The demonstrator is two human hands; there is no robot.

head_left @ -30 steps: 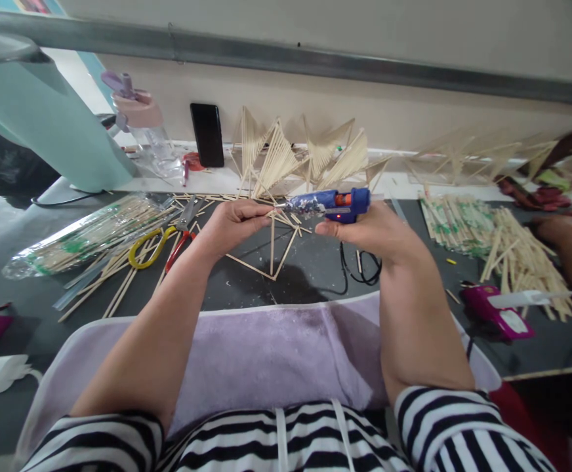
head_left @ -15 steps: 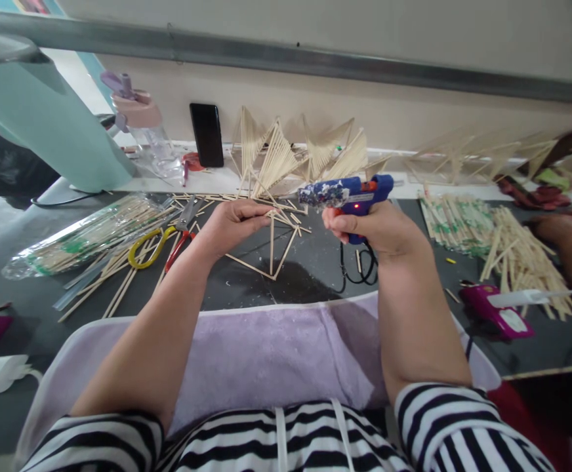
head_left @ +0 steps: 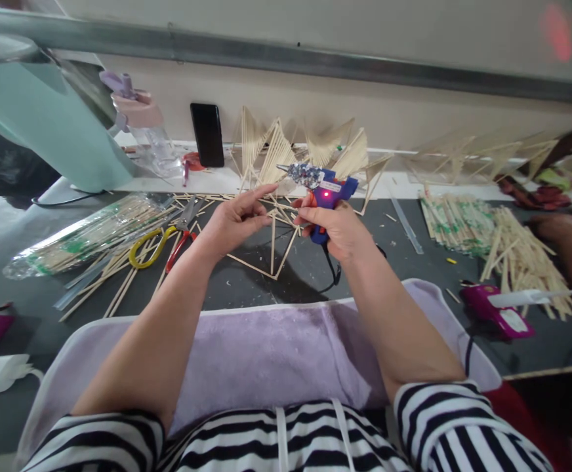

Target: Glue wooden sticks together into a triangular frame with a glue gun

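The right hand [head_left: 344,229] has its grip closed around the glue gun [head_left: 332,190], which is held up off the table [head_left: 246,292] with its red light lit. The gun's long axis runs crosswise, nozzle toward the left hand [head_left: 234,226], its tip just beyond that hand's outstretched index finger. The left hand's thumb reaches the peak of a stick frame [head_left: 273,246]; whether its grip pinches the wood or only touches it, I cannot tell. The frame lies between the two hands, spreading toward the person in a V. The left hand is nearer its peak, and the index finger lies between nozzle and peak.

The gun's black cord [head_left: 336,275] hangs down to the right of the frame. Left of the left hand are scissors [head_left: 168,233] and bagged sticks [head_left: 94,236]; behind the hands, fanned stick models [head_left: 273,157] stand near a phone [head_left: 207,134]. Farther right lie a loose stick pile [head_left: 517,262] and another person's arm [head_left: 569,246].
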